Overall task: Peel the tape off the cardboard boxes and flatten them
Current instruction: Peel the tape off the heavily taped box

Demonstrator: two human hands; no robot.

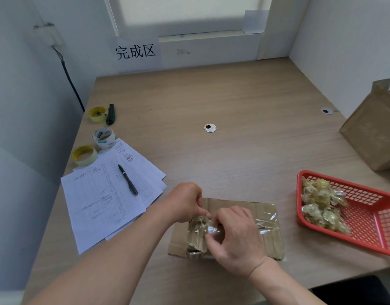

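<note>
A flattened box [240,219] lies on the surface [233,150], its long axis running left to right across the near edge, left of the red basket [354,219]. The left hand [185,203] is at the box's far-left corner, fingers curled and pinching a crumpled wad of tape [199,223]. The right hand [235,234] rests over the box's middle, fingers curled and pinching the same clear tape where it lifts off the cardboard. A strip of tape still runs rightward along the box. The basket holds balled-up tape scraps [321,205]. Behind the basket stands an unflattened box [374,130]. Far left of the basket lie papers [106,194] with a pen [128,180], and beyond them tape rolls [103,137].
</note>
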